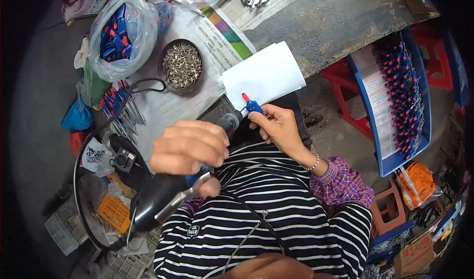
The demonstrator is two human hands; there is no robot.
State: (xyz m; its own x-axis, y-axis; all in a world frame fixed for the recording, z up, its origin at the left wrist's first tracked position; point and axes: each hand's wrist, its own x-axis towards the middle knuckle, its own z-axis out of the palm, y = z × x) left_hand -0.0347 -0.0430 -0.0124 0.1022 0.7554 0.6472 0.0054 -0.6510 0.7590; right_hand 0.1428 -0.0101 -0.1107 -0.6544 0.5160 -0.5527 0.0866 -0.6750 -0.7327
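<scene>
My left hand (190,148) is wrapped round a black electric screwdriver (229,123), whose bit points at a small blue plastic handle (253,106) with a red tip. Whether the bit touches the handle I cannot tell. Fingers and thumb of my right hand (280,127) pinch that handle over the folded white paper (276,72). Below my left fist, a shiny metal strip (182,200) sticks out beside a bit of blue; how it is held is partly hidden. A round bowl of small metal rivets or screws (182,66) stands beyond my left hand.
A clear bag of blue and red handles (116,42) stands at the far left, above a pile of metal-shanked pieces (126,111). Black cable (81,180) loops at the left. At right, a blue tray (377,146) of similar pieces rests near red stools (345,96).
</scene>
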